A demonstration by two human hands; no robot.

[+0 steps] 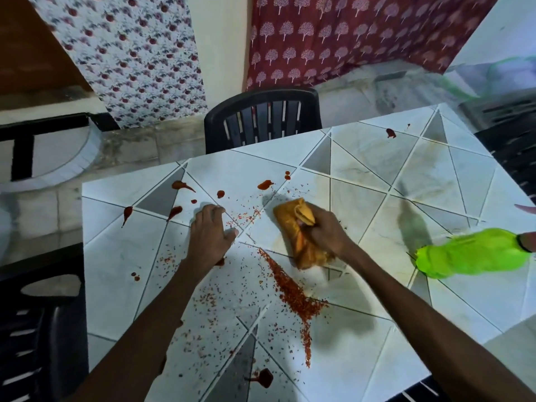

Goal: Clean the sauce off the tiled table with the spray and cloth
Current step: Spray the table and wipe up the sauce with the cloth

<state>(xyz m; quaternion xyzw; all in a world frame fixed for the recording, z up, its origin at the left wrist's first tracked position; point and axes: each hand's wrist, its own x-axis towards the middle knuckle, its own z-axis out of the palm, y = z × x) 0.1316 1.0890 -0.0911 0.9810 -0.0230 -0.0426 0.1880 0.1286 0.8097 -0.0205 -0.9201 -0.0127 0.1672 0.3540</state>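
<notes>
While our right grip (324, 232) clenches the orange cloth (303, 250), our left grip (210, 233) lies released on the sauce-spotted surface (116, 271).

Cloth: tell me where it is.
Head view, centre: the orange cloth lies on the tiled table, gripped by the right hand, between the left hand and the green bottle.

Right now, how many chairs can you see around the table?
2 for certain: a far chair behind the table's far edge, and a near-left chair beside its left edge. Dark slatted shapes at the right and bottom right may be more chairs.
</notes>
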